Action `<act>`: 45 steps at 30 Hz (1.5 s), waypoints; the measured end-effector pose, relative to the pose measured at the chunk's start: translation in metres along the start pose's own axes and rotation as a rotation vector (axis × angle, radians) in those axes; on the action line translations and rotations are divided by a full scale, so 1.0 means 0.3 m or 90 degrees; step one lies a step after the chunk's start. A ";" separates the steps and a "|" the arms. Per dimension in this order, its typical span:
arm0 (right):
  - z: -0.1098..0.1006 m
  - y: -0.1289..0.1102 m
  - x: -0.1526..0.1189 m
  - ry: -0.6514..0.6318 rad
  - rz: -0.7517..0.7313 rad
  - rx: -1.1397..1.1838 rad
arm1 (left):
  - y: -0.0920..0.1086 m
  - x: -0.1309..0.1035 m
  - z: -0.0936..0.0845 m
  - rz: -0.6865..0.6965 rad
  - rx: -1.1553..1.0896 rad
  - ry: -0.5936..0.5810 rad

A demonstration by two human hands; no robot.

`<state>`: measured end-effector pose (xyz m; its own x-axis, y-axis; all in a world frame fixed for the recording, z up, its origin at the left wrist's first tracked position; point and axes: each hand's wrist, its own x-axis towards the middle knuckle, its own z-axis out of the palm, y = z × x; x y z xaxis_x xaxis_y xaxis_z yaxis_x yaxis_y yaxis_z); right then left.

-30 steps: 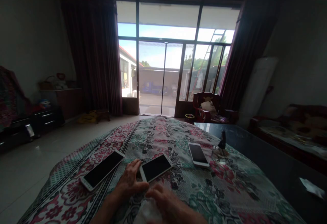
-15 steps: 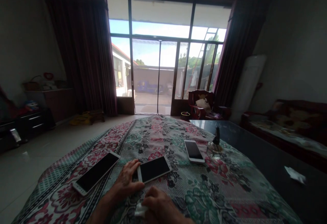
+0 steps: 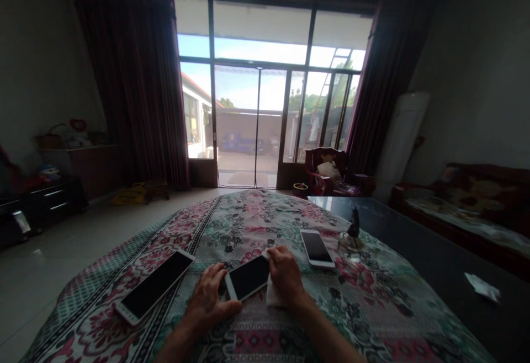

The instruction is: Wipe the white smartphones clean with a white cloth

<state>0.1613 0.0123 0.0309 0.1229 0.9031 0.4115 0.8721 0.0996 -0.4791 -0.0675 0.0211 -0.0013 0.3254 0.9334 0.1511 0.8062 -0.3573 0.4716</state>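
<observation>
White-edged, the middle phone (image 3: 247,278) lies on the flower-clothed bench (image 3: 331,324) between two other phones (image 3: 155,287). The left hand (image 3: 207,295), released, touches its left end; the right hand (image 3: 285,276) grasps a white wipe (image 3: 274,295) at its right end.

Right hand (image 3: 285,275) has moved up to the middle phone (image 3: 248,278), bringing what looks like a tissue (image 3: 273,295)

Daylight pours through the glass doors (image 3: 248,126), a dark curtain (image 3: 132,92) hanging on either side! Outside, there's a ladder (image 3: 325,92) leaning up on the right. Indoors, a pale cushion (image 3: 329,170) sits on the red armchair (image 3: 312,174), a sofa (image 3: 503,183) lines the right, and over at far left, a basket (image 3: 50,141) tops the cabinet (image 3: 93,167).
</observation>
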 end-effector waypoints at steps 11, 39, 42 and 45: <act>0.053 -0.015 0.073 -0.032 0.013 -0.053 | 0.121 -0.023 0.064 -0.055 0.099 0.091; 0.115 0.023 0.096 -0.024 -0.060 0.046 | 0.077 0.013 0.027 0.211 -0.103 0.033; 0.111 0.012 0.088 -0.042 -0.083 0.034 | 0.076 0.013 0.024 0.192 -0.093 0.030; 0.094 -0.007 0.074 -0.060 -0.109 0.008 | 0.081 0.009 0.017 0.174 -0.087 0.017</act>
<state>0.1489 0.0440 0.0192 -0.0721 0.9073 0.4142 0.8701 0.2602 -0.4185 -0.0446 0.0148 0.0061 0.5060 0.8046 0.3109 0.6162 -0.5894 0.5225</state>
